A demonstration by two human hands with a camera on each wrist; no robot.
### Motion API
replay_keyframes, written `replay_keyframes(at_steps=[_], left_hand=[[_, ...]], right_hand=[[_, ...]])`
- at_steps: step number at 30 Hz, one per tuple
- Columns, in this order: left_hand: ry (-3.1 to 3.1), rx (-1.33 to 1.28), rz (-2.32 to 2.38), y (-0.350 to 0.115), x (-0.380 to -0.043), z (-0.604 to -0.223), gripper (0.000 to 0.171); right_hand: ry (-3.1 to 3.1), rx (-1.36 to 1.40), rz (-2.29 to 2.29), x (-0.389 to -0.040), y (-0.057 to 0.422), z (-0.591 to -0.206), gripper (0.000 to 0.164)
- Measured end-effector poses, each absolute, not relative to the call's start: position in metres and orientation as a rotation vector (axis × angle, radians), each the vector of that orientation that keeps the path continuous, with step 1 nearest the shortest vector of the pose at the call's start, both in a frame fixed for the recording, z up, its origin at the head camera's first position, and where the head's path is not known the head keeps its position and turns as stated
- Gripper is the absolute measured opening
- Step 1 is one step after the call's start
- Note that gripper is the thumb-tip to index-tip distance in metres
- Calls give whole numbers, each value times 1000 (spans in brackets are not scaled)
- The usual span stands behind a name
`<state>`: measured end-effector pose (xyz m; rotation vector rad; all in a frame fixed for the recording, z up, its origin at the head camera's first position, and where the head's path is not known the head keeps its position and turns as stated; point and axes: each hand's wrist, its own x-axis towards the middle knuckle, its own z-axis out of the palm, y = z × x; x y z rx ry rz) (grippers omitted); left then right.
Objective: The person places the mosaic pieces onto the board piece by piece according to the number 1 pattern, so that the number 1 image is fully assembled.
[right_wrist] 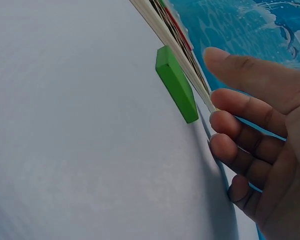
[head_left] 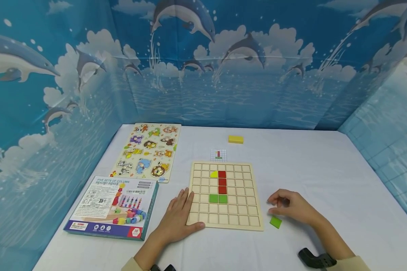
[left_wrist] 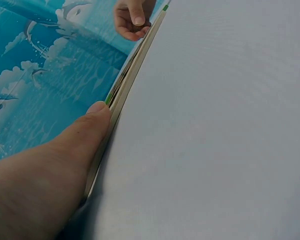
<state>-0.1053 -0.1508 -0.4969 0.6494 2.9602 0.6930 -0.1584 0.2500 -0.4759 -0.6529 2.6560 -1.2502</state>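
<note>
My left hand (head_left: 177,220) lies with spread fingers along the left edge of a wooden grid board (head_left: 242,222), its thumb at the near left corner. In the board's cells sit a yellow tile with a curved side (head_left: 214,174), a column of red tiles (head_left: 222,182) and two green tiles (head_left: 218,198). To the right of the board, my right hand (head_left: 293,206) hovers with loosely bent fingers and nothing between them. Just below its fingertips, a loose green tile (head_left: 276,222) rests on the white table; the right wrist view shows this green tile (right_wrist: 177,85) apart from the fingers.
A small pattern card (head_left: 218,155) lies beyond the board, and a yellow block (head_left: 235,139) sits farther back. On the left are an animal puzzle board (head_left: 147,152) and a flat toy box (head_left: 112,207). Dolphin-printed curtains (head_left: 203,94) stand around the table.
</note>
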Motion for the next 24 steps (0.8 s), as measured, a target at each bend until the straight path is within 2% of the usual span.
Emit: replay_keyframes(at_steps=[16,24], left_hand=[[2969,648,691,-151,-106,-499,100],[2958,644,700,-150,-105,-498,99]], right_hand=[[2496,-728,-1154,-155,266,-470,39],[2546,-819,-1181,-150,270,-473,36]])
